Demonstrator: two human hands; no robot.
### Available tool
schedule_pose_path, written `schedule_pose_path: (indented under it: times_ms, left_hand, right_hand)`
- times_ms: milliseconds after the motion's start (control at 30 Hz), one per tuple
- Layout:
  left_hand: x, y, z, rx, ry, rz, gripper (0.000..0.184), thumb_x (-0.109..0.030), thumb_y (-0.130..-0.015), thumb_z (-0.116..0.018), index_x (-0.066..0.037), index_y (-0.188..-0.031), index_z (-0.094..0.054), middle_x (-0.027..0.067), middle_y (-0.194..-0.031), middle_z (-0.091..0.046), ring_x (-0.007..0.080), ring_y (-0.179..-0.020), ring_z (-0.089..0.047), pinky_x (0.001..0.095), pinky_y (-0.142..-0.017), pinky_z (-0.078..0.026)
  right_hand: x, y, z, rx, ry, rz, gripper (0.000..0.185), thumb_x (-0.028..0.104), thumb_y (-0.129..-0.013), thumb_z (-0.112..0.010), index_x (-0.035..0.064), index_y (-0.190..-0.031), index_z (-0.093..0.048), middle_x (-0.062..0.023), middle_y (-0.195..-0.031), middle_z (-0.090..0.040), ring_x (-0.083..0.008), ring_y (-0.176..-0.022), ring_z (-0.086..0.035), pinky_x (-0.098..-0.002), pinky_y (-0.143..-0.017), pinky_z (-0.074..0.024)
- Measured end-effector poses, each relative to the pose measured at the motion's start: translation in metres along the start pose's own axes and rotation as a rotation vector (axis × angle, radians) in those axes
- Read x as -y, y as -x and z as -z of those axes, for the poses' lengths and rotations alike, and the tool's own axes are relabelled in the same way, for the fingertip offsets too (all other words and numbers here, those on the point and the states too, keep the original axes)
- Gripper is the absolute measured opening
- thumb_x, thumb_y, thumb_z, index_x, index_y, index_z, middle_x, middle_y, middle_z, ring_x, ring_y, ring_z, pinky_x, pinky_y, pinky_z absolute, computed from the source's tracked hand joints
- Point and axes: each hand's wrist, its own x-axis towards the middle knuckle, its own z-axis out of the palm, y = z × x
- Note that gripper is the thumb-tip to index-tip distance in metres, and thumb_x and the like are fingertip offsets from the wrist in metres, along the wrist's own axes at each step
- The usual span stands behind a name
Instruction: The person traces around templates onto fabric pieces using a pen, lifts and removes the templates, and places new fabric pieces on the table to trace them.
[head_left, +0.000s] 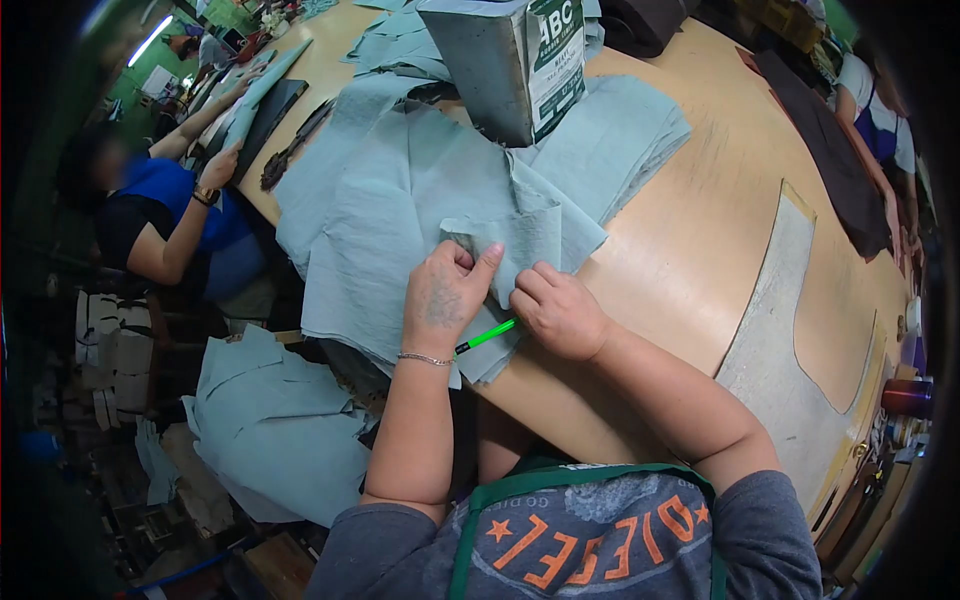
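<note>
Pale blue-green leather pieces (360, 200) lie in a loose, overlapping pile before me. My left hand (445, 290) is closed, thumb and fingers pinching the turned-up edge of the top leather piece (530, 235). Close on its right, my right hand (558, 312) is curled shut against the lower corner of that folded piece. A bright green pen (487, 335) with a dark end sticks out from under the right fist toward my left wrist. How the right fingers grip the pen is partly hidden.
A metal can (485, 75) stands on the pile. A grey curved pattern piece (770, 330) and a dark brown strip (820, 150) lie on the table (660, 270) at right. More leather (275, 420) is stacked low at left. Two people work at the left and right table edges.
</note>
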Motion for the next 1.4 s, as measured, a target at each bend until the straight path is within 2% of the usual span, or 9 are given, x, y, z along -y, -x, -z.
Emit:
schedule_pose_path:
  times_ms: [167, 400, 600, 867, 967, 1133, 1233, 1333, 1400]
  left_hand:
    - [0.018, -0.001, -0.006, 0.013, 0.544, 0.063, 0.032, -0.030, -0.082, -0.057, 0.000, -0.074, -0.053, 0.0053, -0.061, -0.056, 0.0121, -0.050, -0.056, 0.0217, -0.046, -0.043]
    - [0.005, 0.005, -0.006, 0.090, 0.182, -0.030, 0.030, -0.029, -0.080, -0.061, 0.000, -0.076, -0.050, 0.0038, -0.063, -0.055, 0.0110, -0.049, -0.056, 0.0201, -0.044, -0.041]
    - [0.017, 0.003, -0.016, 0.096, 0.651, 0.119, 0.015, -0.016, -0.083, -0.053, -0.003, -0.078, -0.048, 0.0027, -0.065, -0.055, 0.0097, -0.051, -0.055, 0.0215, -0.045, -0.043]
    - [-0.007, 0.012, -0.013, 0.227, 1.155, 0.344, 0.023, -0.025, -0.085, -0.053, -0.007, -0.099, -0.048, 0.0040, -0.088, -0.053, 0.0136, -0.065, -0.053, 0.0286, -0.058, -0.048]
    - [0.009, -0.001, -0.041, -0.052, 1.000, -0.156, 0.027, -0.024, -0.085, -0.055, -0.004, -0.102, -0.048, 0.0046, -0.091, -0.056, 0.0120, -0.074, -0.054, 0.0287, -0.063, -0.046]
    - [0.001, 0.005, -0.011, -0.200, 1.096, 0.162, 0.027, -0.029, -0.088, -0.049, -0.005, -0.100, -0.052, 0.0029, -0.089, -0.057, 0.0122, -0.072, -0.055, 0.0275, -0.058, -0.046]
    - [0.013, -0.006, 0.017, -0.433, 1.131, 0.222, 0.028, -0.032, -0.088, -0.049, -0.007, -0.100, -0.052, 0.0024, -0.089, -0.057, 0.0122, -0.071, -0.055, 0.0268, -0.057, -0.045]
    - [0.035, -0.020, 0.062, -0.544, 1.160, 0.145, 0.031, -0.034, -0.086, -0.050, -0.006, -0.100, -0.052, 0.0037, -0.090, -0.057, 0.0148, -0.077, -0.056, 0.0308, -0.064, -0.046]
    - [0.052, -0.031, 0.093, -0.581, 1.219, -0.002, 0.032, -0.034, -0.086, -0.050, -0.005, -0.100, -0.053, 0.0052, -0.094, -0.058, 0.0166, -0.083, -0.056, 0.0329, -0.069, -0.046]
  right_hand:
    - [-0.004, 0.001, 0.007, -0.043, -0.072, -0.080, 0.010, 0.009, -0.065, -0.052, 0.0052, -0.070, -0.044, -0.0085, -0.074, -0.042, -0.0242, -0.072, -0.046, -0.0317, -0.061, -0.0420]
    - [-0.007, -0.004, 0.017, -0.064, -0.147, -0.109, 0.014, 0.007, -0.064, -0.055, 0.0040, -0.070, -0.043, -0.0107, -0.074, -0.043, -0.0271, -0.072, -0.046, -0.0339, -0.064, -0.0413]
    - [-0.005, 0.002, 0.016, -0.073, -0.201, -0.107, 0.018, 0.009, -0.062, -0.058, 0.0043, -0.070, -0.043, -0.0113, -0.074, -0.042, -0.0285, -0.071, -0.046, -0.0348, -0.064, -0.0413]
    - [-0.009, -0.004, 0.035, 0.020, -0.257, -0.105, 0.018, 0.010, -0.064, -0.058, 0.0035, -0.071, -0.043, -0.0126, -0.076, -0.044, -0.0311, -0.075, -0.047, -0.0359, -0.065, -0.0415]
    - [-0.011, 0.000, 0.029, 0.021, -0.269, -0.085, 0.020, 0.010, -0.063, -0.060, 0.0035, -0.072, -0.043, -0.0128, -0.076, -0.045, -0.0315, -0.075, -0.048, -0.0363, -0.064, -0.0415]
    - [-0.036, -0.012, 0.058, -0.155, -0.410, -0.232, 0.030, 0.015, -0.062, -0.073, 0.0028, -0.067, -0.046, -0.0122, -0.066, -0.045, -0.0306, -0.062, -0.047, -0.0351, -0.056, -0.0398]
    - [-0.064, -0.014, 0.092, -0.258, -0.549, -0.631, 0.024, 0.021, -0.071, -0.071, 0.0026, -0.076, -0.057, 0.0009, -0.067, -0.055, -0.0070, -0.062, -0.047, -0.0241, -0.055, -0.0392]
    - [-0.120, -0.020, 0.109, -0.657, -0.817, -0.807, 0.022, 0.019, -0.075, -0.068, -0.0018, -0.075, -0.059, -0.0060, -0.067, -0.061, -0.0126, -0.060, -0.056, -0.0246, -0.055, -0.0434]
    - [-0.171, -0.004, 0.102, -0.630, -0.294, -0.942, 0.023, 0.020, -0.075, -0.067, -0.0015, -0.077, -0.058, -0.0099, -0.068, -0.060, -0.0193, -0.061, -0.057, -0.0274, -0.057, -0.0439]
